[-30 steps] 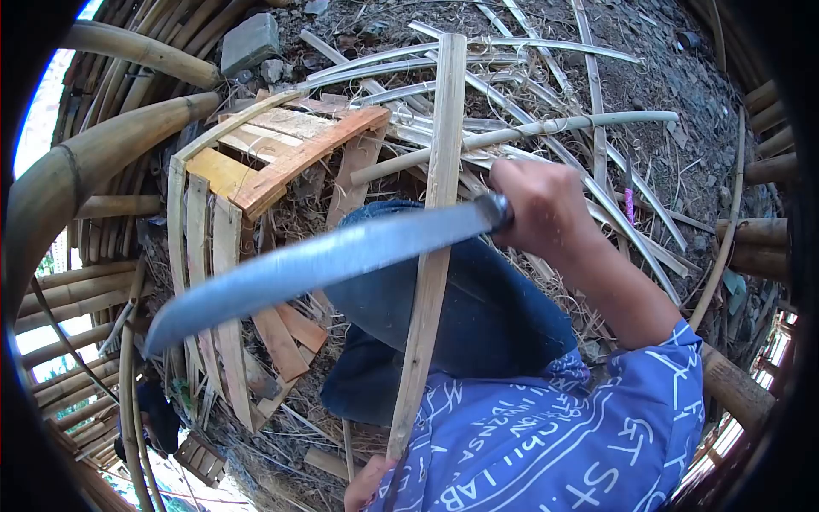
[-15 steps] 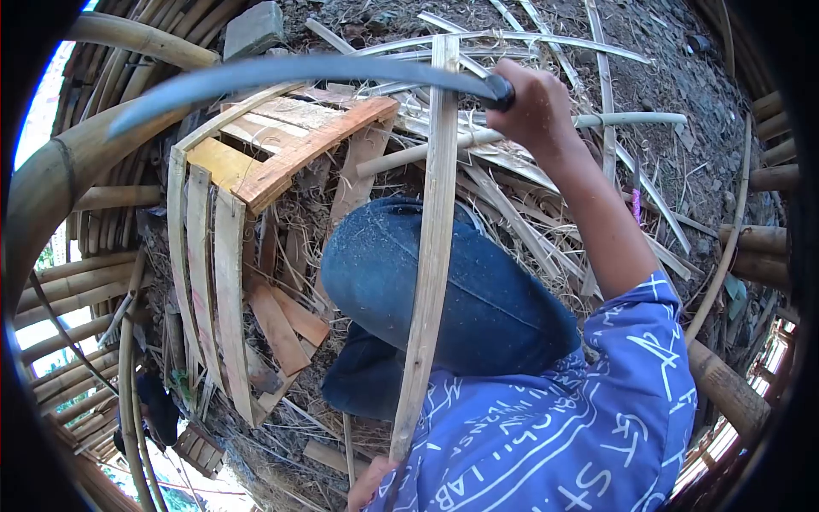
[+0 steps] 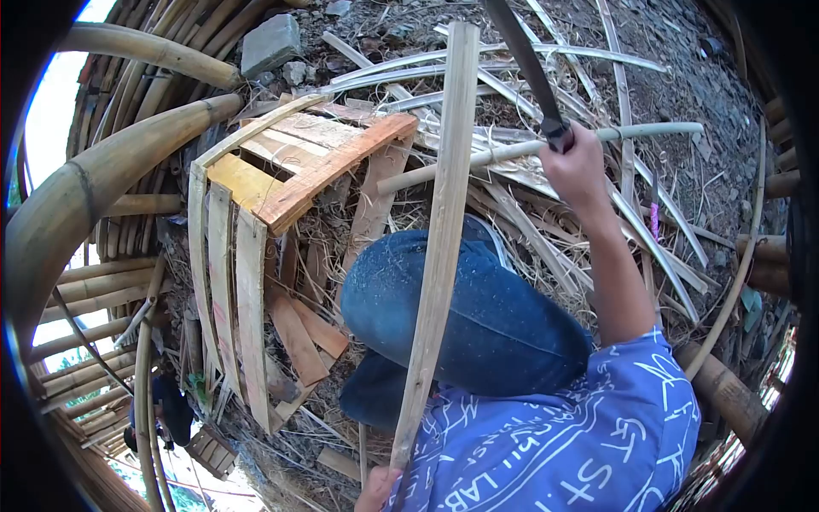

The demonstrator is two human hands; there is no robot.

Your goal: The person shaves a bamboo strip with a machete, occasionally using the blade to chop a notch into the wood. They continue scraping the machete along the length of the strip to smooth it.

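My right hand (image 3: 573,171) is wrapped round the handle of a machete (image 3: 527,64). Its dark blade points up and away, to the right of a long pale bamboo strip (image 3: 444,205), and stands apart from it. That strip runs upright through the middle of the view, passing in front of my bent knee in blue jeans (image 3: 503,328). Low in the picture, my left hand (image 3: 378,488) is closed on the strip's near end; part of this hand is cut off by the lower edge.
A slatted wooden crate (image 3: 333,175) stands left of my knee. Split strips and shavings (image 3: 520,226) litter the ground beyond, with a round bamboo pole (image 3: 636,131) across them. A thick bent bamboo (image 3: 128,154), a grey block (image 3: 271,43) and a pink-handled tool (image 3: 654,220) lie around.
The machete has swung from lying leftward across the strip's top to pointing up at its right. My right hand moved right and down. My left hand keeps its hold; the view shifted slightly.
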